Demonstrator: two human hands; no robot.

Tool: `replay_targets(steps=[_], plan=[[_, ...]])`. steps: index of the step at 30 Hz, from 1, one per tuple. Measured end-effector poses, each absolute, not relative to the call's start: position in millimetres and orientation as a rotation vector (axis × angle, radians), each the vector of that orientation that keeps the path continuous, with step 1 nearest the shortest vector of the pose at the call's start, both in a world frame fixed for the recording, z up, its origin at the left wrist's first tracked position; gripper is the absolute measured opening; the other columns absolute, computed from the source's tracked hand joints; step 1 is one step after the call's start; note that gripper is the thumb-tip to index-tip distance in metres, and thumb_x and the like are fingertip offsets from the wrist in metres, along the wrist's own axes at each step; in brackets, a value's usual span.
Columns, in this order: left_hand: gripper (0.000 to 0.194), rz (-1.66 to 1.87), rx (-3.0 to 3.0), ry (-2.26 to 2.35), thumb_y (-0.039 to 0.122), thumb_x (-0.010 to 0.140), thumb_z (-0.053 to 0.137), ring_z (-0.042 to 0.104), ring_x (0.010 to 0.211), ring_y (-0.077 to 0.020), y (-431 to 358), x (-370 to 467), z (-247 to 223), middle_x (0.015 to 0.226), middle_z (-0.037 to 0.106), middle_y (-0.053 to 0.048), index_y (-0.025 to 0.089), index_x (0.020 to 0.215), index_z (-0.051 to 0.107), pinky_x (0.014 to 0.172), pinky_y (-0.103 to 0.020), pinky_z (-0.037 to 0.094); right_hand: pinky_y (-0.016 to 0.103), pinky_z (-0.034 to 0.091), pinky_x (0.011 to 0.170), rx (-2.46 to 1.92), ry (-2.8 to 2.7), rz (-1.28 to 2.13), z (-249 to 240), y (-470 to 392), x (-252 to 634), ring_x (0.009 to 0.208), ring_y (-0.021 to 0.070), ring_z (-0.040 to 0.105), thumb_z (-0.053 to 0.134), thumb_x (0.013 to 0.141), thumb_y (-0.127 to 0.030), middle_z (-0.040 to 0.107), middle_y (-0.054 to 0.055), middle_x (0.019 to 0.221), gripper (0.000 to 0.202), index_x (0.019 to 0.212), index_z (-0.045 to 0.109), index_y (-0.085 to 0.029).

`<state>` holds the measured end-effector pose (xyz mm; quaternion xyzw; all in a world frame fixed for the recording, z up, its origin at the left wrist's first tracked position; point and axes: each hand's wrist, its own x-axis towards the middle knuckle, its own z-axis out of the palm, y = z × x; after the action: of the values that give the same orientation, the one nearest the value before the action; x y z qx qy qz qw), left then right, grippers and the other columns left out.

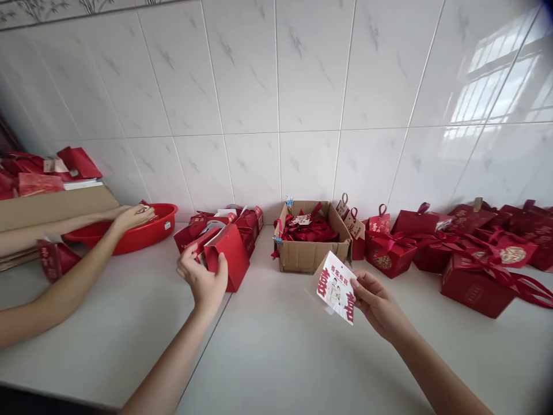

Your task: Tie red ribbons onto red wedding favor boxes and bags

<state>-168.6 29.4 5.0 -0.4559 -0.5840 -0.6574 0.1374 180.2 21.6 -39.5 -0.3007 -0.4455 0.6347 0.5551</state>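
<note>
My left hand (204, 276) grips a red gift box (231, 256) at the middle left, thumb on its near side and fingers around the far side. Its upper edge shows a pale inner lining. Between finger and thumb of my right hand (380, 300) is a white printed card (336, 288) with red characters and a small drawing of two figures. The card is tilted above the table, in front of a cardboard box (313, 256) that holds dark red ribbons (311, 229). Behind my left hand lie more red gift boxes (248, 222).
Finished-looking red boxes with ribbon bows (479, 282) crowd the right side. At the left, another person's arms (82, 276) reach to a red plastic basin (149, 235). A large carton (56, 202) with red packages stands behind them. A tiled wall (311, 161) bounds the white table (268, 357).
</note>
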Motion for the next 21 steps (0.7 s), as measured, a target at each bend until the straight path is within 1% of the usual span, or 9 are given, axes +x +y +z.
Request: replay_targets(steps=[2, 6, 8, 11, 12, 14, 17, 19, 21], plan=[[0.061, -1.88, -1.316, -1.761, 0.026, 0.068, 0.068, 0.046, 0.118, -0.0289, 34.7, -176.1, 12.6, 0.126, 0.047, -0.016, 0.017, 0.121, 0.04, 0.106, -0.049, 0.033, 0.023, 0.047, 0.064, -0.712, -1.076, 1.516, -39.5, 19.5, 180.0, 0.067, 0.0098, 0.053, 0.074, 0.077, -0.042, 0.062, -0.001, 0.08, 0.025, 0.081, 0.061, -0.021], [0.063, -1.909, -1.351, -1.953, 0.034, 0.063, 0.076, 0.06, 0.1, -0.0303, 43.4, -182.2, 21.9, 0.109, 0.061, -0.012, 0.019, 0.117, 0.047, 0.093, -0.051, 0.046, 0.026, 0.048, 0.066, -0.716, -1.136, 1.479, -39.8, 15.1, 178.8, 0.068, 0.0118, 0.053, 0.071, 0.078, -0.043, 0.062, 0.001, 0.082, 0.025, 0.083, 0.062, -0.021], [0.054, -1.96, -1.348, -2.013, 0.034, 0.061, 0.077, 0.063, 0.097, -0.0313, 45.9, -185.3, 23.2, 0.099, 0.065, -0.01, 0.018, 0.106, 0.053, 0.093, -0.053, 0.046, 0.028, 0.048, 0.067, -0.718, -1.139, 1.469, -39.9, 14.1, 178.9, 0.069, 0.0128, 0.054, 0.071, 0.078, -0.044, 0.062, 0.002, 0.082, 0.025, 0.083, 0.062, -0.021], [0.04, -2.109, -1.335, -2.01, 0.033, 0.065, 0.074, 0.064, 0.1, -0.0299, 44.3, -187.0, 24.2, 0.1, 0.067, -0.013, 0.016, 0.097, 0.057, 0.095, -0.05, 0.047, 0.029, 0.048, 0.068, -0.705, -1.126, 1.465, -39.2, 14.1, 180.8, 0.07, 0.0137, 0.055, 0.071, 0.079, -0.044, 0.063, 0.002, 0.085, 0.025, 0.081, 0.061, -0.022], [0.038, -2.171, -1.351, -1.994, 0.033, 0.068, 0.072, 0.065, 0.1, -0.029, 41.7, -185.5, 24.7, 0.102, 0.067, -0.014, 0.015, 0.098, 0.057, 0.093, -0.048, 0.049, 0.028, 0.048, 0.068, -0.695, -1.119, 1.462, -38.7, 14.3, 181.9, 0.07, 0.0136, 0.055, 0.07, 0.079, -0.044, 0.064, 0.002, 0.086, 0.024, 0.081, 0.061, -0.022], [0.045, -2.294, -1.413, -1.939, 0.036, 0.072, 0.069, 0.066, 0.099, -0.027, 33.5, -177.6, 26.1, 0.105, 0.067, -0.015, 0.014, 0.109, 0.054, 0.086, -0.044, 0.053, 0.027, 0.047, 0.067, -0.67, -1.096, 1.449, -37.2, 14.8, 184.4, 0.069, 0.0126, 0.054, 0.071, 0.079, -0.043, 0.063, 0.001, 0.083, 0.023, 0.08, 0.061, -0.022], [0.069, -2.415, -1.561, -1.809, 0.037, 0.076, 0.069, 0.068, 0.094, -0.0223, 17.1, -154.2, 27.5, 0.106, 0.068, -0.012, 0.021, 0.134, 0.037, 0.08, -0.037, 0.056, 0.024, 0.046, 0.064, -0.643, -1.044, 1.419, -34.4, 15.2, 188.1, 0.066, 0.0111, 0.052, 0.072, 0.078, -0.041, 0.061, -0.001, 0.078, 0.023, 0.082, 0.061, -0.022], [0.074, -2.444, -1.682, -1.728, 0.038, 0.075, 0.071, 0.068, 0.089, -0.02, 6.7, -133.0, 25.8, 0.1, 0.068, -0.008, 0.025, 0.138, 0.034, 0.081, -0.035, 0.056, 0.023, 0.045, 0.062, -0.621, -1.009, 1.396, -32.2, 15.2, 190.4, 0.066, 0.0107, 0.051, 0.073, 0.077, -0.04, 0.06, -0.001, 0.077, 0.021, 0.083, 0.061, -0.023], [0.07, -2.459, -1.827, -1.66, 0.039, 0.075, 0.071, 0.067, 0.089, -0.0198, -1.1, -110.2, 20.4, 0.097, 0.067, -0.007, 0.024, 0.136, 0.039, 0.082, -0.033, 0.055, 0.023, 0.045, 0.062, -0.584, -0.984, 1.379, -29.9, 15.0, 192.5, 0.066, 0.0106, 0.051, 0.072, 0.078, -0.039, 0.059, -0.002, 0.078, 0.02, 0.084, 0.061, -0.023]])
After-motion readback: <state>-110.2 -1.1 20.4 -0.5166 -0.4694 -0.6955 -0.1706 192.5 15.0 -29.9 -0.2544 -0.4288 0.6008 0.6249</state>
